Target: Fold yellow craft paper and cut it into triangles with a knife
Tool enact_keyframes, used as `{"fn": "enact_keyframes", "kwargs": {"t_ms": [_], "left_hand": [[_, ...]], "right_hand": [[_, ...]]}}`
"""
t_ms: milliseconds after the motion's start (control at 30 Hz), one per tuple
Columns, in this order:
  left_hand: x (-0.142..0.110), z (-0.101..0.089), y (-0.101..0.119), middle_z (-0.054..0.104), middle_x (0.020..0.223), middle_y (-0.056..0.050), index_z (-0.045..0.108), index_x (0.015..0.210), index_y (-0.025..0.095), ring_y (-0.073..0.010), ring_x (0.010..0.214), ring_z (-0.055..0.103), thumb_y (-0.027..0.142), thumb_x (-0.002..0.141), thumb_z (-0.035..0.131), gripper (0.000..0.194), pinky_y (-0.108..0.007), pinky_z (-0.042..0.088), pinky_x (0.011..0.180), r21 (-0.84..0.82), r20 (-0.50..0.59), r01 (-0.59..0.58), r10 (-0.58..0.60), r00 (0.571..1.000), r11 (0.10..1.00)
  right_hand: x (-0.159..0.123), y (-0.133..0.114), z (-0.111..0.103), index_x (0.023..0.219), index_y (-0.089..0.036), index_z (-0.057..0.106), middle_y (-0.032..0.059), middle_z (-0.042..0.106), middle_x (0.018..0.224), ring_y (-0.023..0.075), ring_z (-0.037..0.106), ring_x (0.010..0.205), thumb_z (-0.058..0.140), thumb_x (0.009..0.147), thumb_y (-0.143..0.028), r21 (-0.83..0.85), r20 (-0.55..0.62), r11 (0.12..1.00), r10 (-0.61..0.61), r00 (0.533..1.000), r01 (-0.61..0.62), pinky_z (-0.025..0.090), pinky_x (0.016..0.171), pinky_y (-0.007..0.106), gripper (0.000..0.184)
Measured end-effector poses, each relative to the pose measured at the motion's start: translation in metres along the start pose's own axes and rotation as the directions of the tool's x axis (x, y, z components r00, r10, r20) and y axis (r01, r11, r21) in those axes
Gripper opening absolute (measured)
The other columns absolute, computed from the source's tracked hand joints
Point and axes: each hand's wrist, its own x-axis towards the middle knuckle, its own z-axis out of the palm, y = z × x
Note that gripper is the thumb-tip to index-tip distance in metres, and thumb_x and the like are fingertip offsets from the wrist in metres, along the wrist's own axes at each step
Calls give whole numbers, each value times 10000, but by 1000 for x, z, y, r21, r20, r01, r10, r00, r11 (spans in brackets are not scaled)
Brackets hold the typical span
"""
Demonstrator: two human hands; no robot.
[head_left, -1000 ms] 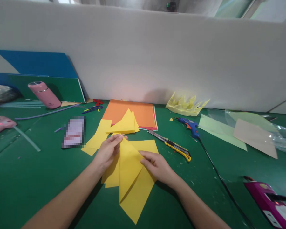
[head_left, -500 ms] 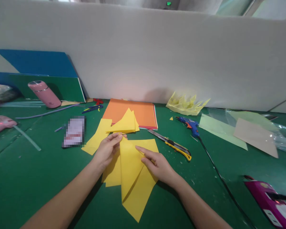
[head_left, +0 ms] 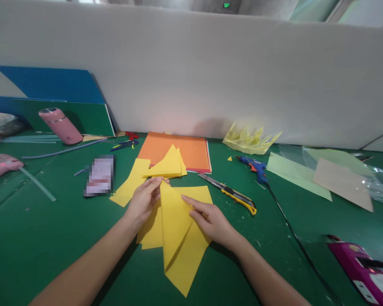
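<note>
A sheet of yellow paper, folded over along its left side, is between my hands, its lower corner pointing toward me. My left hand pinches the top corner of the fold between thumb and fingers. At the right edge of the fold, my right hand grips the paper, thumb below and index finger stretched along the upper face. More yellow sheets lie underneath, partly hidden. Just beyond my left fingertips stand folded yellow paper triangles. A yellow utility knife lies right of the paper, blade out.
Orange paper is stacked behind the triangles. A spiky pale-yellow paper piece leans near the white partition. A blue glue gun trails its cord toward a magenta power strip. A phone and pink bottle are at left.
My right index finger has slid up and left across the folded paper and straightened. The paper's lower corner has shifted slightly right. My left hand keeps its pinch at the top.
</note>
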Motion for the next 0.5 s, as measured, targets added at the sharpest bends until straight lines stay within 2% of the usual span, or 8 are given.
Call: {"fn": "enact_keyframes", "kwargs": {"t_ms": [200,267,333,400,500], "left_hand": [[2,-2,-5,693,708,-29,701,718,148,-91,540,522,373,508,853,344,-202,375,488,68,-9,-102,103,995,993],[3,-2,-6,690,716,-29,701,723,149,-106,586,553,394,481,865,381,-208,406,529,55,1,-106,106,994,993],[3,-3,-6,683,718,-21,700,729,148,-113,624,576,400,447,877,418,-208,433,573,30,0,-84,84,996,996],[3,-2,-6,660,682,2,691,728,151,-106,609,575,396,423,884,436,-205,441,583,7,-9,-58,58,998,998],[1,-1,-6,617,624,32,669,713,162,-96,571,556,391,442,879,413,-204,435,566,-1,-23,-60,60,998,998]], "right_hand": [[0,1,1,1325,-261,515,34,586,1298,221,576,1150,436,869,-188,-9,-7,1000,5,1000,-5,468,950,388,468],[-1,1,1,1337,-254,499,46,656,1191,204,645,972,438,867,-195,-36,-12,999,27,1000,-27,508,845,342,478],[-1,1,1,1366,-233,461,26,705,914,159,618,701,439,866,-201,-71,-19,996,60,998,-61,502,689,276,501],[-1,0,1,1387,-210,427,-32,587,649,124,490,537,438,864,-202,-98,-28,992,77,997,-80,439,577,228,524],[-1,-1,0,1381,-199,430,-68,403,560,110,382,499,441,857,-198,-107,-36,992,70,997,-74,371,531,204,524]]}}
